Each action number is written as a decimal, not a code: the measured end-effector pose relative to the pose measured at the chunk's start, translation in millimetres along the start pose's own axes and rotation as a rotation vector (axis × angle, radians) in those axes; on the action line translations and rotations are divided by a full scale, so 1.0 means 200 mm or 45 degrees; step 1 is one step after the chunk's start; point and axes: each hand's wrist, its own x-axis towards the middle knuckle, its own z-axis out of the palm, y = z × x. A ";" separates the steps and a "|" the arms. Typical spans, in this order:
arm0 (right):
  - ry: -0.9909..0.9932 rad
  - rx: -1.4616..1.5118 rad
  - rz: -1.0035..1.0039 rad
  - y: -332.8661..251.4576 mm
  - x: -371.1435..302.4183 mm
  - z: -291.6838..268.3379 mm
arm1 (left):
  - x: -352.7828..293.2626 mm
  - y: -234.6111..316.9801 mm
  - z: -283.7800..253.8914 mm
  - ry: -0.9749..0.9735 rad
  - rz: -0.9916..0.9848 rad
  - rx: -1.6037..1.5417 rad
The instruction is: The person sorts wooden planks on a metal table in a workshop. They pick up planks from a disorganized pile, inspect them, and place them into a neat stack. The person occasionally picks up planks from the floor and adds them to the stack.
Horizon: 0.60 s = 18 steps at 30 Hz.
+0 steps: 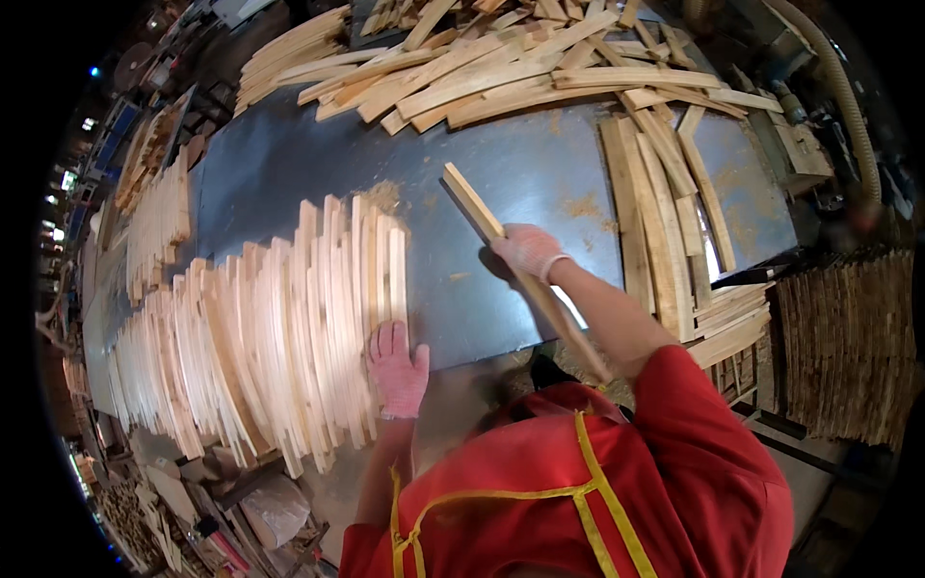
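Observation:
My right hand [530, 252], in a pinkish work glove, is closed around a long wooden strip [472, 200] held slantwise over the dark metal tabletop [462, 318]. The strip's lower end reaches back toward my body, past my right forearm. My left hand [398, 371], also gloved, lies flat with the thumb spread, against the right end of a row of pale wooden strips [279, 328]. Those strips stand side by side, packed close, running off to the left along the table's near side.
A jumbled heap of wooden boards [540, 72] covers the table's far side. Longer planks [647, 212] lie at the right, with sawdust [583, 207] beside them. Stacked wood [848, 337] stands beyond the right edge, and a ribbed hose [838, 87] hangs at the far right.

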 end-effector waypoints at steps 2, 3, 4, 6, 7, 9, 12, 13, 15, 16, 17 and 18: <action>0.032 0.174 0.004 -0.15 0.08 0.23 | 0.01 -0.01 -0.03 -0.014 0.008 -0.057; 0.008 0.197 0.011 -0.25 0.09 0.32 | 0.02 0.02 -0.04 -0.023 0.015 -0.091; -0.016 0.220 0.018 -0.36 0.10 0.39 | 0.04 0.04 -0.06 -0.045 0.026 -0.055; -0.069 0.294 -0.121 -0.44 0.07 0.50 | 0.07 0.11 -0.12 -0.090 0.028 -0.005; -0.090 0.362 -0.271 -0.45 0.03 0.53 | 0.07 0.15 -0.13 -0.097 -0.025 -0.018; -0.328 0.335 -0.473 -0.47 0.04 0.46 | 0.05 0.13 -0.11 -0.061 -0.030 0.074; 0.103 0.165 -0.372 -0.18 0.01 0.16 | 0.06 0.13 -0.10 -0.045 -0.062 0.053; 0.522 -0.041 -0.360 0.01 0.03 0.07 | 0.06 0.12 -0.09 -0.032 -0.059 0.058; 0.767 -0.594 -0.168 0.27 -0.05 -0.22 | 0.03 0.10 -0.08 0.017 -0.077 0.050; 0.695 -0.402 0.024 0.39 -0.11 -0.34 | 0.05 0.10 -0.08 0.011 -0.070 0.047; 1.083 -0.724 0.214 0.83 -0.06 -0.31 | 0.09 0.12 -0.10 0.010 -0.032 0.037; 0.772 -0.596 0.534 0.75 -0.14 -0.34 | 0.07 0.11 -0.09 -0.007 -0.044 0.048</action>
